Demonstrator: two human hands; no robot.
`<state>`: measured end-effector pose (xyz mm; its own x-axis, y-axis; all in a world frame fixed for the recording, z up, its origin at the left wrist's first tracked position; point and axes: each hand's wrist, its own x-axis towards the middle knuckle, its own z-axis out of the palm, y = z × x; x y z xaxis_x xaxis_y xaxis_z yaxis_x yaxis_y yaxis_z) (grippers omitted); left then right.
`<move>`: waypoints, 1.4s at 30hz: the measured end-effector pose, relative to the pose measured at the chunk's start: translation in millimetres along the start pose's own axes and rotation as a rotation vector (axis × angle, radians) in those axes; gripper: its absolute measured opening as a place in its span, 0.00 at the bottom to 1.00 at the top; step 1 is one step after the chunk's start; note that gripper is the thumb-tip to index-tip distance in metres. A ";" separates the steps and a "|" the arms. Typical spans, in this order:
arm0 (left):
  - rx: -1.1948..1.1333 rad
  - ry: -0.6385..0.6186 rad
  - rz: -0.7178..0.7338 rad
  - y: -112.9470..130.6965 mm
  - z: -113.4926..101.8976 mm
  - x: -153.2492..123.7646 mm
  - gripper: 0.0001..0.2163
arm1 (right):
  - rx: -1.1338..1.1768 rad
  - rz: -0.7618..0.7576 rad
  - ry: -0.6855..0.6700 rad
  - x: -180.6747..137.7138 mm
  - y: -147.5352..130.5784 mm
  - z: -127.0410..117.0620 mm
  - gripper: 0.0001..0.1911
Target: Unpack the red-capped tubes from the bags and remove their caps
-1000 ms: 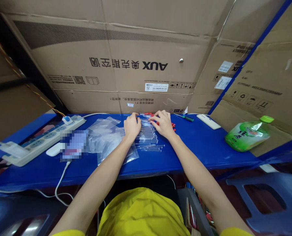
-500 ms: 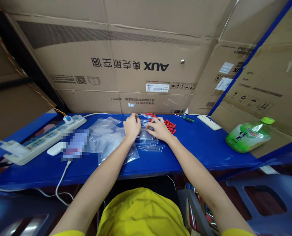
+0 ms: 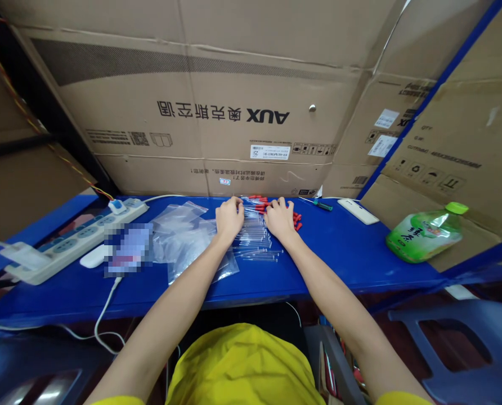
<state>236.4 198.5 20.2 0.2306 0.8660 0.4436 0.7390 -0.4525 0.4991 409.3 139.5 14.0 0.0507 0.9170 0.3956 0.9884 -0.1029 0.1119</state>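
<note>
Several thin clear plastic tubes (image 3: pixel 253 233) lie in a row on the blue table, some with red caps at their far ends. At the left side of the row, my left hand (image 3: pixel 229 219) is closed, its fingers curled at the tubes' far end; what it grips is hidden. My right hand (image 3: pixel 279 219) reaches over the loose red caps (image 3: pixel 297 220) at the right of the row. Its fingers are bent and apart, and the hand covers part of the pile. More red caps (image 3: pixel 258 198) lie at the back, beyond the tubes.
Clear plastic bags (image 3: pixel 187 236) lie left of my left hand. Farther left are a power strip (image 3: pixel 77 239) and a charging cable (image 3: pixel 107 306). On the right are a green screwdriver (image 3: pixel 322 206), a white flat case (image 3: pixel 358 211) and a green bottle (image 3: pixel 426 233). Cardboard (image 3: pixel 217 135) walls the back.
My right hand has moved from above the tubes rightward onto the red cap pile. My left hand stays at the left side of the tubes, shifted only slightly.
</note>
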 end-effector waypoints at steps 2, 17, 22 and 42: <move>-0.014 -0.004 0.028 -0.9 1.5 0.2 0.10 | -0.005 0.010 -0.012 -0.3 -1.5 1.8 0.16; -0.160 -0.077 0.415 4.6 -3.6 -6.1 0.18 | 0.515 -0.314 0.340 0.1 2.5 -15.1 0.14; -0.286 0.024 0.405 9.9 -9.2 -8.1 0.13 | 0.544 -0.294 0.380 -3.4 -3.9 -19.0 0.19; -0.106 -0.175 0.481 -8.0 -22.1 3.9 0.17 | 0.211 -0.351 0.263 -1.4 7.9 -6.0 0.20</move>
<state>217.4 200.8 34.4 0.6372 0.5734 0.5150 0.4574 -0.8191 0.3462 416.2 135.0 19.7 -0.3019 0.7510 0.5873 0.9482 0.3003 0.1034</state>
